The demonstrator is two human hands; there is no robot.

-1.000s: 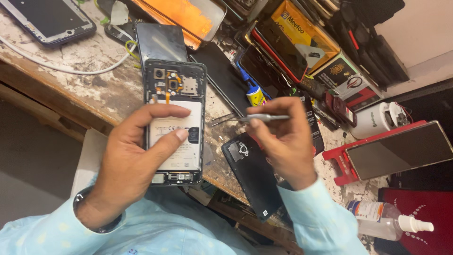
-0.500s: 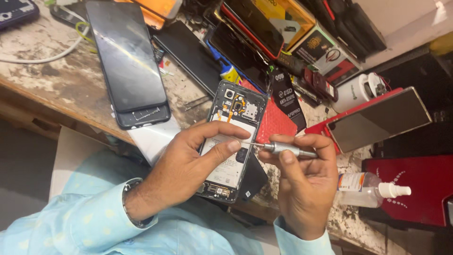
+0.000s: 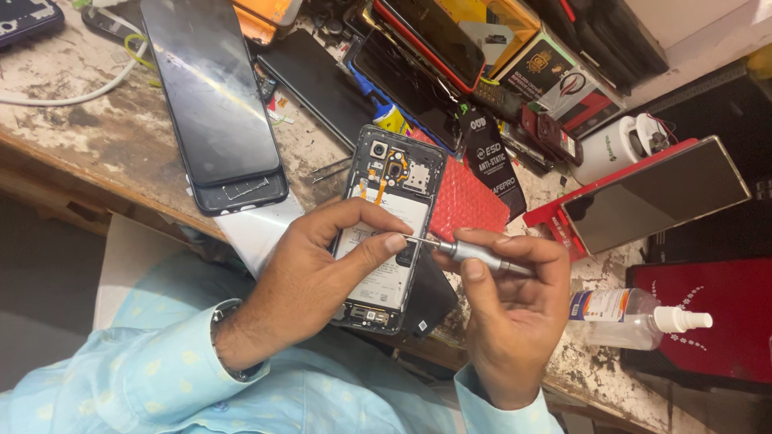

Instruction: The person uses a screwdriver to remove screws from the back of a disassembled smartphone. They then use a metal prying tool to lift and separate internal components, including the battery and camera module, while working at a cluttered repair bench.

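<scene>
- Your left hand (image 3: pixel 310 277) wraps around the opened phone (image 3: pixel 388 229) from its left side, fingers closed on the frame, thumb laid across the pale battery area near the middle.
- The phone has its back cover off and is tilted, camera end pointing away from you, bottom end toward your chest, held just above the edge of the workbench (image 3: pixel 96 137).
- Your right hand (image 3: pixel 507 301) is pinched shut on a small silver screwdriver (image 3: pixel 470 253), fingers curled around the handle.
- The driver lies nearly level, and its thin tip meets the phone's inside just beside your left thumb tip.
- Under the gripped phone, toward your right hand, a dark flat piece (image 3: pixel 430 301) sticks out; whether it touches the phone cannot be told.
- Just beyond the phone's upper right side sits a red bubble pouch (image 3: pixel 466 201) with a black anti-static bag (image 3: pixel 490 161) on it.
- Left of your left hand, a large dark glass panel (image 3: pixel 211 88) lies stacked on another handset.
- Right of your right hand lies a clear spray bottle (image 3: pixel 635 313) with a white nozzle; beyond it, a red-edged phone (image 3: pixel 655 193) lies screen up.
</scene>
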